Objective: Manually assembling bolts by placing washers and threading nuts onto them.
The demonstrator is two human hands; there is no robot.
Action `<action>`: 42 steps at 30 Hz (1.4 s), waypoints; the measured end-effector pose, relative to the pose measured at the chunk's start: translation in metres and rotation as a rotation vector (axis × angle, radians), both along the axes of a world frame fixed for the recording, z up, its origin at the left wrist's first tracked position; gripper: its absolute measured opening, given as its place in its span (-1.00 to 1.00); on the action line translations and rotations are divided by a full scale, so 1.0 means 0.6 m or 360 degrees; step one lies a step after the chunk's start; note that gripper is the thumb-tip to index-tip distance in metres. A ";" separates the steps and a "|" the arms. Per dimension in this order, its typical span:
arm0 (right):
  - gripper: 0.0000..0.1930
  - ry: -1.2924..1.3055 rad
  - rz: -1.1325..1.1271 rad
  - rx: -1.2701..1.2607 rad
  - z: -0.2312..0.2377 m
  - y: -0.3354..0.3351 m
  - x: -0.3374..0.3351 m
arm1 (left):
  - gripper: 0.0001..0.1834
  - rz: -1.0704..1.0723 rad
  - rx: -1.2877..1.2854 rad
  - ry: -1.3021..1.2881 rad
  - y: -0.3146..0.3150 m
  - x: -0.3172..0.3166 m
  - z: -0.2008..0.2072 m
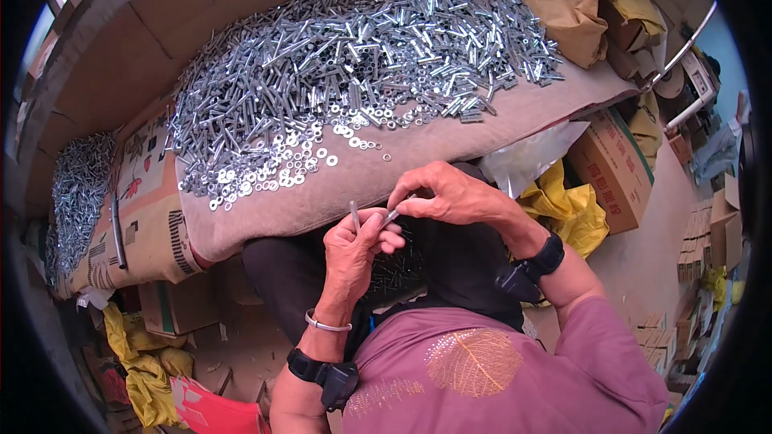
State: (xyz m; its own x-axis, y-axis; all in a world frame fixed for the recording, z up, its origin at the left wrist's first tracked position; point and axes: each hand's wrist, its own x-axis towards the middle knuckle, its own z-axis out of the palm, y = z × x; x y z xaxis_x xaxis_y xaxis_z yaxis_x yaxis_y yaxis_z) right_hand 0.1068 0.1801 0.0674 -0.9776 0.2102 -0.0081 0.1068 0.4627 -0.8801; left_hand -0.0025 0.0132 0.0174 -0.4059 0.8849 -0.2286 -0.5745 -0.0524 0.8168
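Observation:
My left hand (358, 243) is closed, with a slim metal bolt (354, 214) standing up between its thumb and fingers. A second small metal piece (392, 216), bolt-like, lies between the fingertips of both hands. My right hand (450, 193) pinches the upper end of that piece, and its fingertips partly hide it. Both hands are above my lap, just off the front edge of a cloth-covered surface (450, 145). Beyond them on the cloth lie loose flat washers (331, 161) and a large heap of metal bolts and sleeves (378, 48).
Another heap of small metal parts (80, 185) lies far left, near a dark rod (117, 229). To the right are a cardboard box (611, 169) and a yellow sack (567, 209). Lower left, there is a red sheet (213, 410) beside yellow sacking (145, 370).

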 end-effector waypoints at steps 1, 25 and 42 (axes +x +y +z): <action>-0.78 -0.0063 -0.0031 0.0034 0.000 0.000 -0.008 | -0.70 0.0056 0.0009 -0.0099 0.004 -0.001 0.000; -0.71 0.0222 -0.0341 0.1396 -0.091 0.018 -0.212 | -0.74 0.0336 0.0028 -0.0431 -0.032 -0.058 -0.020; -0.78 0.0650 -0.0595 0.0934 -0.081 0.022 -0.033 | -0.80 0.0358 -0.0010 -0.0333 0.008 -0.021 -0.032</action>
